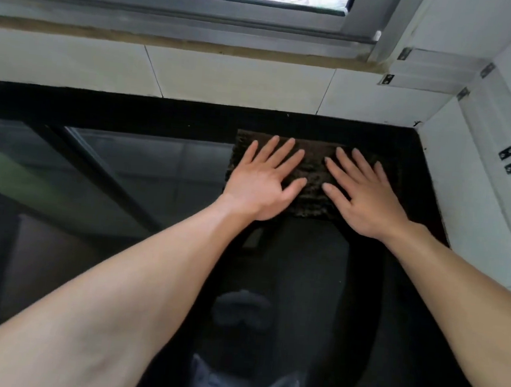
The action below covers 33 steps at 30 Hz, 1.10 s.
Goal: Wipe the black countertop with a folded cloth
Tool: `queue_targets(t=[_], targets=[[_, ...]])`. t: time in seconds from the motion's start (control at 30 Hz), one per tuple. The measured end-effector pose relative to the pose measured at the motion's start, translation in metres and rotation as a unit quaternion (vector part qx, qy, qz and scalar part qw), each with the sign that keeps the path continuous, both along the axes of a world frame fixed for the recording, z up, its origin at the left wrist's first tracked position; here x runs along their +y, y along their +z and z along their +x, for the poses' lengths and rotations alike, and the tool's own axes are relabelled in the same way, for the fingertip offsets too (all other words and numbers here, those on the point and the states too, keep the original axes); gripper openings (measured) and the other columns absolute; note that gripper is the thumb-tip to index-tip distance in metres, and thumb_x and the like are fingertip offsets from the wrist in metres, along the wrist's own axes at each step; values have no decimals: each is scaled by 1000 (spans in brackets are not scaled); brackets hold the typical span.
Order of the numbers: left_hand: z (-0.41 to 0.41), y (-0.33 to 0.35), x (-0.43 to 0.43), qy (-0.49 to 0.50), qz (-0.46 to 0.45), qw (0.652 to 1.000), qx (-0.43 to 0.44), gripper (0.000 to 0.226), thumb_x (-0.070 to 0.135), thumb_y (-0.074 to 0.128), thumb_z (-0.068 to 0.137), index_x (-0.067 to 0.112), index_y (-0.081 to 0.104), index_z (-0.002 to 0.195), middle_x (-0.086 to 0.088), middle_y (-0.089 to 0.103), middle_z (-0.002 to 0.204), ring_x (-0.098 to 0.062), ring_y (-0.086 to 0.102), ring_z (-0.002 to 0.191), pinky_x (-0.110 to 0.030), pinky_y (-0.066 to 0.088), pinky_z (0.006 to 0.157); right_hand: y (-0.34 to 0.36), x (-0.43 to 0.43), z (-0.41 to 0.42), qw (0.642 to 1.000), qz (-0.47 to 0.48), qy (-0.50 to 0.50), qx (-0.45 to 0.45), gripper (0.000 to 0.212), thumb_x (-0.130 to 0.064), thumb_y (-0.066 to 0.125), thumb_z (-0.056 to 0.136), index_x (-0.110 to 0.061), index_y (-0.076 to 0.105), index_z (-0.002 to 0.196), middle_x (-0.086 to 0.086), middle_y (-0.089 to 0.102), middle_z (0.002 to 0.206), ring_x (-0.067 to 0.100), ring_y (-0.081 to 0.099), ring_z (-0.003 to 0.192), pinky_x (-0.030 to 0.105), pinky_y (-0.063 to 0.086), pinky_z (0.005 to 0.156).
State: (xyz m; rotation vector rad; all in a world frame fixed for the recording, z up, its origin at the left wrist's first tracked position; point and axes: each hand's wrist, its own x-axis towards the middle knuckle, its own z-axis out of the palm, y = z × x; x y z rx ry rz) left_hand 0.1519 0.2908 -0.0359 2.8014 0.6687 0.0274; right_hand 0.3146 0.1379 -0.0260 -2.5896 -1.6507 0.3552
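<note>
Brown folded cloth (312, 174) lies lengthwise left-to-right at the countertop's (162, 115) far edge, left hand (265, 178) and right hand (363, 194) pressed flat on it, fingers spread, neither nearer.

cloth (314, 171): dark brown, nubby, folded rectangle, lying flat | tabletop (409, 301): black, glossy, reflective | cloth position: near back edge, right of middle

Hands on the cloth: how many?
2. The left hand presses flat on the left part of the folded cloth; the right hand presses flat on its right part, near the back right corner of the black countertop. Neither is hidden.
</note>
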Motion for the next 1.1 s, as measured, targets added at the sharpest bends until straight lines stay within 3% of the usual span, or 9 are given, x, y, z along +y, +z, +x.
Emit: queue_targets(t=[0.33,0.57,0.67,1.1], targets=[[-126,10,-2,37,18,998,38,69,63,8,94,33,10,156,8,1,165,-14,-7,151,-41,-5,121,4,11,-107,998,-2,67,15,68,-68,3,91,-39,6,153,-15,-7,162,9,-19,147,44,-13,119],[-198,11,-38,42,23,998,47,63,60,14,99,33,7,156,9,0,164,-13,-11,150,-43,-2,122,7,-28,-180,997,2,74,15,62,-65,5,96,-39,2,152,-14,-7,162,10,-20,147,45,-12,119],[-223,9,-57,47,17,998,41,62,59,17,100,33,9,156,9,3,164,-13,-10,150,-44,1,122,8,-46,-202,996,10,84,15,60,-63,10,99,-36,10,153,-12,1,163,12,-12,149,46,-7,119],[-231,7,-69,55,28,998,21,62,59,19,101,31,15,156,7,10,164,-14,-4,151,-46,7,121,12,-53,-210,995,10,93,46,61,-64,11,98,-38,11,153,-15,-1,162,8,-16,148,43,-10,119]])
